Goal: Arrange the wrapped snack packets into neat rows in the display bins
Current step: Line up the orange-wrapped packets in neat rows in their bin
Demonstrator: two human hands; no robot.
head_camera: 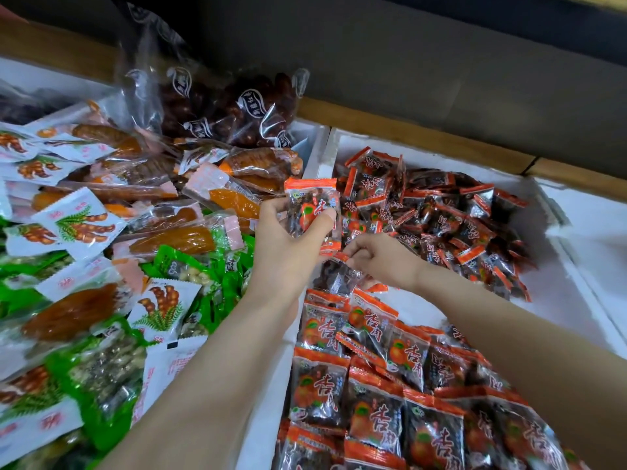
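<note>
My left hand (pixel 288 239) holds up a small stack of orange-and-clear snack packets (pixel 310 206) above the divider between two bins. Just below it, my right hand (pixel 380 261) pinches the top edge of another such packet (pixel 336 276), which hangs over the white bin (pixel 556 293). In the near part of that bin, the same packets lie in overlapping rows (pixel 373 385). A loose heap of them (pixel 441 218) fills the far part.
The left bin holds a jumble of white tamarind packets (pixel 78 225), green packets (pixel 190 266) and orange dried-fruit packets (pixel 169 239). Clear bags of dark red fruit (pixel 230 110) lean at the back. A wooden ledge (pixel 407 127) runs behind the bins.
</note>
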